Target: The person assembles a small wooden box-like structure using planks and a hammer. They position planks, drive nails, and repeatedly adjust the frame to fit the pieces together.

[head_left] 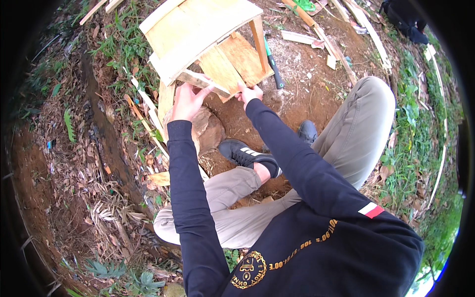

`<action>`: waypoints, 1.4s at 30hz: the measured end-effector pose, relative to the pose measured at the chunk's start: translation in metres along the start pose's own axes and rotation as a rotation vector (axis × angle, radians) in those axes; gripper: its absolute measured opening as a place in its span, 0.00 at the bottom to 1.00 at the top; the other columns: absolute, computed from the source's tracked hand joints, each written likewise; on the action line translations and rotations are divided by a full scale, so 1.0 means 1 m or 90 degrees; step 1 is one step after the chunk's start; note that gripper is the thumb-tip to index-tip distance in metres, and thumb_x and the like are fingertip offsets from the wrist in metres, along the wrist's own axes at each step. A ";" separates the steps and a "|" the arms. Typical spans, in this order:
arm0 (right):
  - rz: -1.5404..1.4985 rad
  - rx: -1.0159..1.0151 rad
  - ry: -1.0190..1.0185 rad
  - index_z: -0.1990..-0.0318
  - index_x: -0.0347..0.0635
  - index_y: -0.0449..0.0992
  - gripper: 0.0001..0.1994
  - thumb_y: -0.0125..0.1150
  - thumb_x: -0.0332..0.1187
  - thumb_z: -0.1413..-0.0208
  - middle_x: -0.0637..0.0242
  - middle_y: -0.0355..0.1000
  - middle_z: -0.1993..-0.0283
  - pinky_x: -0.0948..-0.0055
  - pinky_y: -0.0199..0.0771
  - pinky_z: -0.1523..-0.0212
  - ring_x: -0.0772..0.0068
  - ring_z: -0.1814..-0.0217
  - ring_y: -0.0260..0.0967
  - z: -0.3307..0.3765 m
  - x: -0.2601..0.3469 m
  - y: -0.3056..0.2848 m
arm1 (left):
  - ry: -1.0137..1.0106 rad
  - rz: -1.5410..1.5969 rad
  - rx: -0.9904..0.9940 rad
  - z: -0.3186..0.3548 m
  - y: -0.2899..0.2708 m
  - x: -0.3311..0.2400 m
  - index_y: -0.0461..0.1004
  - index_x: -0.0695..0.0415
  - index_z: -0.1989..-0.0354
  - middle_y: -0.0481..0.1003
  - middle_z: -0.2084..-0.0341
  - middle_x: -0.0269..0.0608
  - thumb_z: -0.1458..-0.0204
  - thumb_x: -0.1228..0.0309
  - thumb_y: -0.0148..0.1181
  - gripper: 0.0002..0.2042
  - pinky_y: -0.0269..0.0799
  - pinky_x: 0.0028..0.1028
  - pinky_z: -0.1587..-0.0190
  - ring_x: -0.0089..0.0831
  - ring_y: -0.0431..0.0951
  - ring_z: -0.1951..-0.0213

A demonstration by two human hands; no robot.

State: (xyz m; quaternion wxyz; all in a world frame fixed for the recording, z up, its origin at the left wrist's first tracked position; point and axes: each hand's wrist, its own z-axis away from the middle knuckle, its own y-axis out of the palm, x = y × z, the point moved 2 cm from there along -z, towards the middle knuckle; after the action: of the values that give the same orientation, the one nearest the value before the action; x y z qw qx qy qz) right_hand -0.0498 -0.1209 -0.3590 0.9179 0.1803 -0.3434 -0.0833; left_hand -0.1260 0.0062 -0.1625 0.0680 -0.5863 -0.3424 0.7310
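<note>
Box (203,29) of pale wood panels sits right in front of the person, up top in the view, with its near side kinda open. Left hand (188,101) has a narrow wood strip (194,78) pinched between thumb and fingers at that opening. Right hand (250,94) is curled up just beside the strip's other end, but honestly can't tell if it's gripping anything. Green-and-black tool handle (277,74) lies on the dirt (307,94) just right of the box.

Brightly daylit; bleached atop the wooden frame (198,29), shaded beneath it, warped and black-rimmed far out from it.
</note>
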 end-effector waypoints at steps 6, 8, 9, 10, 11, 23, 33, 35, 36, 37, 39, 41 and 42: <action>-0.124 -0.090 -0.032 0.52 0.26 0.69 0.17 0.65 0.20 0.48 0.53 0.74 0.65 0.71 0.79 0.80 0.66 0.80 0.74 0.028 -0.001 -0.015 | -0.032 -0.024 0.004 0.026 0.007 -0.008 0.75 0.62 0.57 0.78 0.62 0.38 0.47 0.73 0.66 0.12 0.72 0.27 0.51 0.24 0.77 0.57; -0.106 -0.068 -0.029 0.52 0.25 0.67 0.17 0.65 0.22 0.47 0.49 0.75 0.64 0.69 0.80 0.80 0.63 0.79 0.75 0.023 -0.007 -0.022 | -0.046 0.019 0.026 0.033 0.013 -0.016 0.75 0.60 0.57 0.78 0.62 0.36 0.47 0.72 0.66 0.11 0.73 0.27 0.52 0.25 0.77 0.58; -0.070 -0.067 0.006 0.52 0.25 0.67 0.18 0.65 0.24 0.46 0.49 0.75 0.64 0.69 0.80 0.80 0.62 0.79 0.75 0.018 -0.010 -0.029 | -0.057 0.019 0.028 0.040 0.019 -0.017 0.76 0.59 0.57 0.78 0.62 0.35 0.47 0.72 0.66 0.11 0.73 0.27 0.52 0.25 0.78 0.58; -0.034 -0.066 0.040 0.52 0.25 0.67 0.18 0.65 0.26 0.46 0.48 0.75 0.63 0.69 0.80 0.80 0.62 0.78 0.76 0.013 -0.007 -0.035 | -0.067 0.020 0.028 0.045 0.026 -0.014 0.76 0.59 0.57 0.78 0.62 0.35 0.48 0.73 0.66 0.11 0.72 0.27 0.52 0.25 0.78 0.58; 0.001 -0.065 0.072 0.52 0.25 0.68 0.18 0.66 0.28 0.45 0.47 0.75 0.63 0.69 0.80 0.80 0.61 0.78 0.76 0.009 -0.004 -0.041 | -0.076 0.021 0.029 0.047 0.031 -0.010 0.76 0.58 0.57 0.79 0.62 0.34 0.48 0.73 0.66 0.11 0.72 0.27 0.51 0.25 0.78 0.58; 0.897 0.287 -0.646 0.58 0.28 0.76 0.27 0.70 0.46 0.55 0.49 0.77 0.66 0.60 0.77 0.59 0.50 0.62 0.78 0.065 0.189 -0.037 | 0.006 -0.012 0.010 0.055 0.021 0.025 0.77 0.59 0.58 0.80 0.62 0.44 0.51 0.71 0.67 0.12 0.74 0.33 0.53 0.35 0.80 0.58; 0.905 0.275 -0.601 0.60 0.43 0.83 0.12 0.71 0.36 0.51 0.63 0.79 0.64 0.72 0.76 0.56 0.72 0.62 0.76 0.019 0.154 -0.073 | -0.047 0.133 0.128 0.055 0.015 0.078 0.71 0.62 0.47 0.78 0.53 0.49 0.55 0.87 0.53 0.23 0.71 0.33 0.45 0.35 0.77 0.51; 0.929 0.424 -0.435 0.57 0.43 0.82 0.14 0.71 0.37 0.51 0.62 0.79 0.59 0.70 0.76 0.54 0.70 0.59 0.76 0.023 0.174 -0.070 | -0.105 0.131 0.135 0.057 0.002 0.058 0.74 0.63 0.54 0.78 0.56 0.49 0.54 0.88 0.46 0.19 0.73 0.32 0.48 0.34 0.78 0.51; 1.031 0.386 -0.483 0.55 0.42 0.81 0.15 0.70 0.37 0.49 0.61 0.78 0.57 0.69 0.76 0.53 0.69 0.57 0.75 0.026 0.181 -0.068 | -0.139 0.160 0.081 0.053 0.007 0.069 0.74 0.63 0.54 0.78 0.56 0.51 0.53 0.86 0.46 0.17 0.73 0.33 0.49 0.36 0.79 0.51; 1.128 0.349 -0.536 0.52 0.41 0.80 0.17 0.69 0.38 0.48 0.59 0.78 0.55 0.67 0.75 0.51 0.69 0.55 0.75 0.024 0.189 -0.066 | -0.175 0.186 0.026 0.047 0.015 0.084 0.75 0.63 0.55 0.78 0.56 0.53 0.52 0.84 0.46 0.16 0.74 0.33 0.50 0.38 0.79 0.51; 1.469 0.429 -1.108 0.47 0.41 0.76 0.21 0.67 0.40 0.46 0.56 0.77 0.55 0.65 0.75 0.49 0.67 0.51 0.74 -0.017 0.224 -0.094 | -0.209 0.125 -0.139 0.028 0.047 0.086 0.75 0.65 0.60 0.77 0.61 0.56 0.50 0.78 0.51 0.10 0.74 0.38 0.52 0.44 0.79 0.54; 1.569 0.368 -1.372 0.45 0.39 0.71 0.26 0.66 0.46 0.46 0.53 0.75 0.51 0.62 0.74 0.51 0.61 0.50 0.74 -0.070 0.289 -0.157 | -0.206 0.049 -0.285 -0.003 0.093 0.094 0.74 0.67 0.62 0.75 0.62 0.59 0.50 0.74 0.56 0.09 0.74 0.42 0.53 0.52 0.77 0.57; 1.544 0.418 -1.162 0.45 0.39 0.72 0.26 0.66 0.46 0.46 0.54 0.75 0.52 0.62 0.74 0.52 0.62 0.50 0.74 -0.069 0.288 -0.159 | -0.274 0.043 -0.351 -0.002 0.109 0.101 0.72 0.67 0.61 0.73 0.61 0.58 0.50 0.72 0.59 0.11 0.74 0.43 0.53 0.52 0.76 0.56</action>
State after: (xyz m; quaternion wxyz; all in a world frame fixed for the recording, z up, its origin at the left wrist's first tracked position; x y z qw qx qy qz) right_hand 0.2077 -0.3282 -0.2964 -0.1582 -0.1198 -0.7043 0.6816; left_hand -0.1217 -0.0248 -0.3083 -0.1907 -0.4260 -0.5140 0.7197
